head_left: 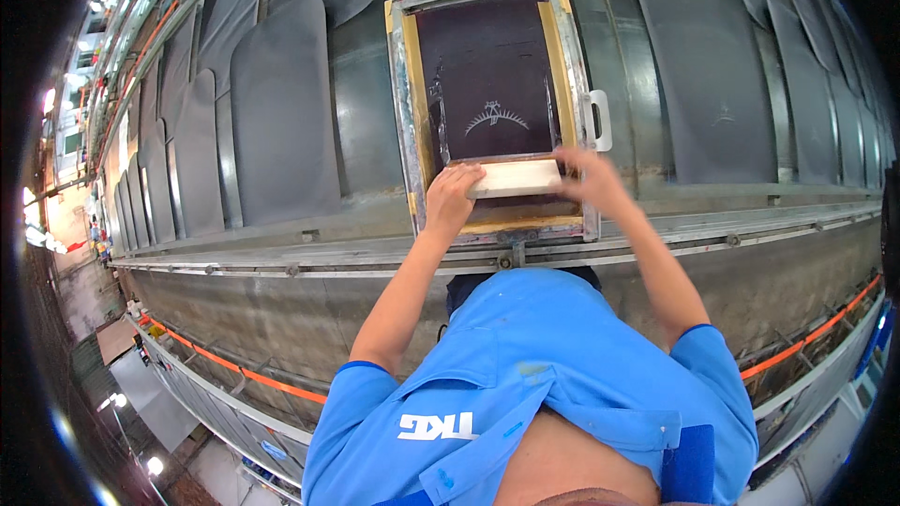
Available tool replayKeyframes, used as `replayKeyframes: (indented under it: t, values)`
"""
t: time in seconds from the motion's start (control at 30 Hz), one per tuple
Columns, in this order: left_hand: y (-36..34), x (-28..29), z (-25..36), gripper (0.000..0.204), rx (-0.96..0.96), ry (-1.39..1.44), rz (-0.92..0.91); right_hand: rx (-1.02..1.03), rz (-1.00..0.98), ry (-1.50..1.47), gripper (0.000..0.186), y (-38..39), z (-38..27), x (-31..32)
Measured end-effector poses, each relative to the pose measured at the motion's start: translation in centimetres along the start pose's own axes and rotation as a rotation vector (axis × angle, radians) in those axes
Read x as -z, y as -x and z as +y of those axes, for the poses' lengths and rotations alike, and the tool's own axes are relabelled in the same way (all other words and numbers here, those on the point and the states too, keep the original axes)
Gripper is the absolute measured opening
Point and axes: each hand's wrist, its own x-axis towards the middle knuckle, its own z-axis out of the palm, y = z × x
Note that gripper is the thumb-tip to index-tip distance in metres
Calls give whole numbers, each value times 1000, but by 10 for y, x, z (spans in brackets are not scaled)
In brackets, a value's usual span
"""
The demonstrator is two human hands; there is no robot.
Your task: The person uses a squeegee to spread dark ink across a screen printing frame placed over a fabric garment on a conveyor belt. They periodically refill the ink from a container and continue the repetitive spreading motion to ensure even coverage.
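1. Where the metal table [364,135] extends to the person's left, dark grey panels [281,103] with rounded corners lie side by side.
2. Next along, a rectangular frame [407,131], lined inside with yellowish tape, encloses a dark screen [483,46] bearing a pale arched motif [497,119].
3. Left hand [453,195]: fingers folded over the left end of a pale bar [516,180] and closed on it; the bar extends rightward from this hand.
4. Pale bar: set crosswise in the near part of the frame, between the two hands, closer to the person than the motif.
5. Right hand [592,181]: at the bar's right end, fingers bent toward it; blur obscures them, so from where I stand I cannot tell whether they grip or merely adjoin it.
6. White handle [601,121]: on the frame's right side, just beyond the right hand.
7. Farther right, more panels [698,65] lie on the table, one with a faint motif.
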Motion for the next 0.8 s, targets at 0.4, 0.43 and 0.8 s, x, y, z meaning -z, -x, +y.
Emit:
replayKeyframes:
  t: [0.4, 0.43, 0.8]
  values:
    - [18, 8, 14, 50, 17, 68, 18, -263, 645, 27, 33, -104, 66, 24]
    - [23, 11, 14, 50, 33, 96, 33, -248, 659, 71, 32, -105, 53, 28]
    - [99, 148, -119, 58, 15, 0, 103, -105, 656, 33, 25, -150, -151, -106]
